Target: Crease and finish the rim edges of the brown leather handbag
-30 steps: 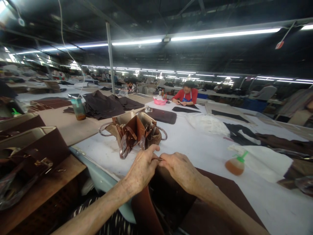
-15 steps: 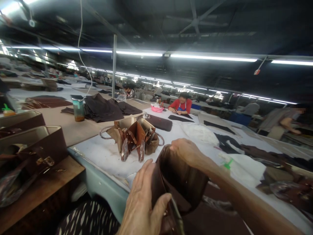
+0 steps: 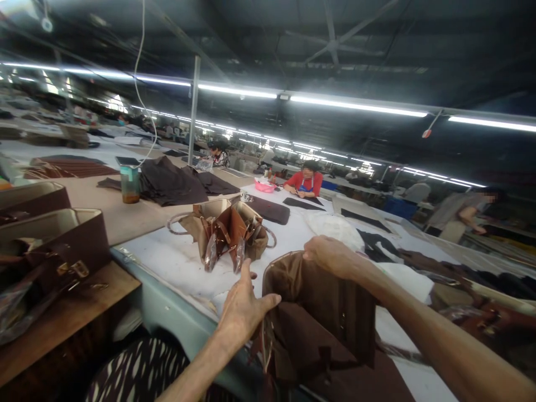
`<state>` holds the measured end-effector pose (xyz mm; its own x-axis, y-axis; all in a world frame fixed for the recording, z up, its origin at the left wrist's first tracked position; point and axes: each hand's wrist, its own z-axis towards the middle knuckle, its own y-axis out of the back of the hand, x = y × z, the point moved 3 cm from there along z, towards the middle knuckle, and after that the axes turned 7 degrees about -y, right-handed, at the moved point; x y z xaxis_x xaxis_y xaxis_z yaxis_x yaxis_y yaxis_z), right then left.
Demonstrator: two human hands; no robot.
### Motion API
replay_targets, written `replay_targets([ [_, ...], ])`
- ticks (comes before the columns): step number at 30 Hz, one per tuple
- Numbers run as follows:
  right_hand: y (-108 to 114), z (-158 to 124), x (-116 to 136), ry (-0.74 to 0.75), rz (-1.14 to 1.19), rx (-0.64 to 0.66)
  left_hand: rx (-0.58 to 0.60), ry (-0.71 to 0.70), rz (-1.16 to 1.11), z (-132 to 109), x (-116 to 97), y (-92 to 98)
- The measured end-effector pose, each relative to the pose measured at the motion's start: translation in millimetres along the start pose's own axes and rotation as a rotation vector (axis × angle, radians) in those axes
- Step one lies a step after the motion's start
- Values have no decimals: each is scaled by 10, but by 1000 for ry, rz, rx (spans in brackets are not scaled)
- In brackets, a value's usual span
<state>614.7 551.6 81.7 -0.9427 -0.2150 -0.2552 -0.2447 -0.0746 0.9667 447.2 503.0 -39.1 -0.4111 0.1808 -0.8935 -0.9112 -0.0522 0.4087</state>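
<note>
A dark brown leather bag (image 3: 322, 318) stands upright in front of me at the near edge of the white table (image 3: 176, 262). My right hand (image 3: 330, 254) is closed over its top rim and holds it up. My left hand (image 3: 245, 304) rests against the bag's left side, fingers apart and thumb out, gripping nothing that I can see. The bag's mouth faces me and its inside is dark.
Two tan handbags (image 3: 228, 229) with plastic-wrapped straps stand further back. Dark bags (image 3: 50, 245) sit on a wooden bench at left. A bottle (image 3: 129, 184), dark cloth (image 3: 176, 181) and white fabric (image 3: 335, 226) lie around. A person in red (image 3: 307, 178) works across; another stands at right.
The brown bag has been raised and turned upright, with its mouth toward me. My left hand has let go of its side and opened. My right hand stays on the top rim.
</note>
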Motion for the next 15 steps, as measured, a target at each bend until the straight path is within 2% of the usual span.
replay_targets([
  [3,-15,-160,-28,64,59,22,55,-21,-166,60,-91,-33],
  [4,-13,-216,-26,76,86,25,109,-28,-220,87,-115,-37],
  [8,-63,-415,3,63,267,90,479,87,-418,217,-104,32],
  [11,-201,-500,16,38,386,199,642,119,-415,285,-49,164],
  [13,-291,-524,3,35,420,205,728,106,-412,285,-38,206],
  [15,-359,-535,-32,40,422,179,766,80,-420,266,-54,198],
])
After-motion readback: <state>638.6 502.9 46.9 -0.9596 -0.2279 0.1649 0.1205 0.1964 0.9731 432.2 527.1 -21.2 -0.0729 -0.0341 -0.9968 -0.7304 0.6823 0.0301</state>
